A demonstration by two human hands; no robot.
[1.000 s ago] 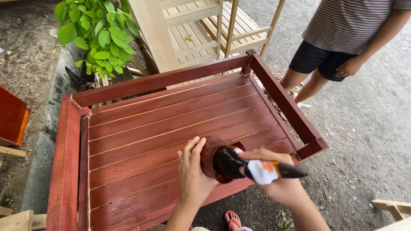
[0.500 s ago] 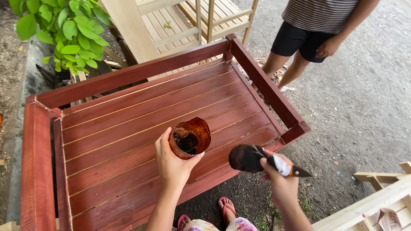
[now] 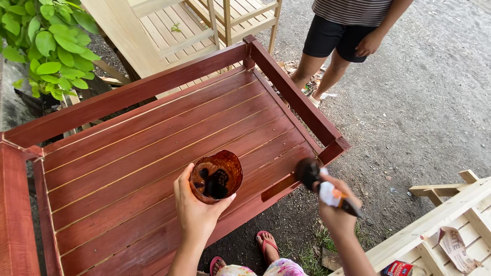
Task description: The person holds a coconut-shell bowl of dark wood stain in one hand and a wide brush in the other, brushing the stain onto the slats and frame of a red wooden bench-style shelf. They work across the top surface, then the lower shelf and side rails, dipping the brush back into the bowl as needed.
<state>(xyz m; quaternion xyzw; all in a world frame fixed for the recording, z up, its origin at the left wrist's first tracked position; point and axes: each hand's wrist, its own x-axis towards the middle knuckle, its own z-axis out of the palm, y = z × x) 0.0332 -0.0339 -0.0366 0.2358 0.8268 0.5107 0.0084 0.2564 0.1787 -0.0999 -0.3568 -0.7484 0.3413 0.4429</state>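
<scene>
My left hand [image 3: 197,214] grips a stain-smeared, translucent brown plastic cup [image 3: 217,177] above the slats of a red-brown stained wooden bench [image 3: 153,138]. My right hand [image 3: 335,207] is closed around a dark-bristled paintbrush [image 3: 319,184], its head at the bench's front right corner. A person in black shorts [image 3: 335,38] stands on the gravel ground [image 3: 434,112] beyond, beside unpainted pale wooden furniture [image 3: 169,25].

The cup [image 3: 216,177] sits in the left hand [image 3: 197,212] above the slatted bench [image 3: 128,148], near its front edge. The brush [image 3: 321,185], in the right hand [image 3: 335,209], hangs off the bench's front right corner. Behind the bench stand unpainted frames [image 3: 169,30]; a plant [image 3: 43,43] rises behind its left corner.
</scene>
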